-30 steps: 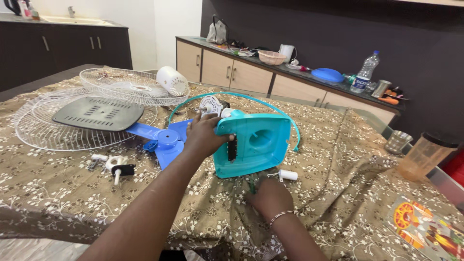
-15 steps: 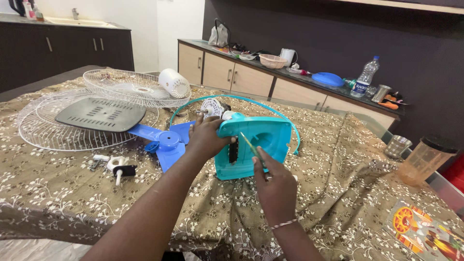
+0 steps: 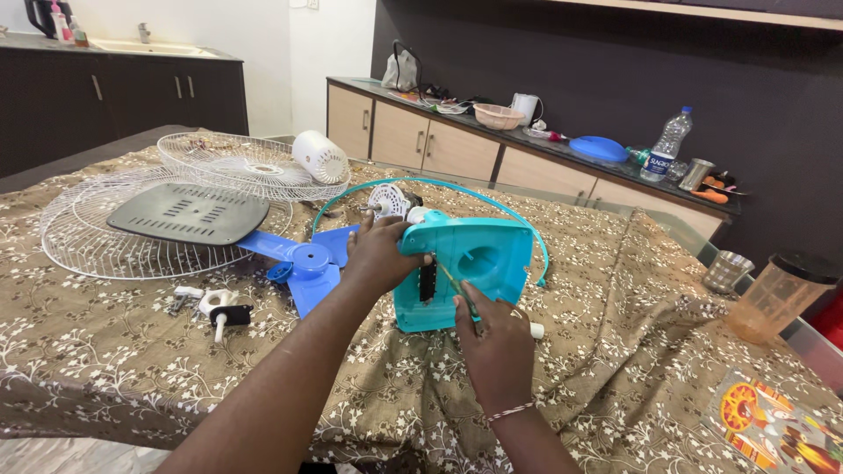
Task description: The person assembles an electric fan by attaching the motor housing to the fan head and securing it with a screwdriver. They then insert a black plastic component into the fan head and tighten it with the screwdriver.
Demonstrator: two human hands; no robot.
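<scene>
Right hand [image 3: 496,338] fingers are pinched around a slim green-handled screwdriver [image 3: 458,291], whose tip is aimed at the teal fan housing [image 3: 479,263] just beyond the knuckles. The housing is stood on edge on the patterned tablecloth [image 3: 615,351] and is steadied by the left hand [image 3: 379,254], whose fingers are closed over its upper left corner beside a dark slot. A small white cylinder [image 3: 536,330] lies on the cloth just right of the right hand. Left of the left hand lie a blue fan blade [image 3: 303,262], white wire guards [image 3: 132,228] bearing a grey plate [image 3: 189,212], and small white and black fittings [image 3: 219,307].

If the tip is seated badly or the housing is allowed to tip, the screwdriver is likely to slip and score the plastic or jab the steadying fingers.

Compared with a second ago, the right hand has been lifted off the cloth, and the screwdriver has since been brought closer to the housing; the left-hand grip is unchanged.
</scene>
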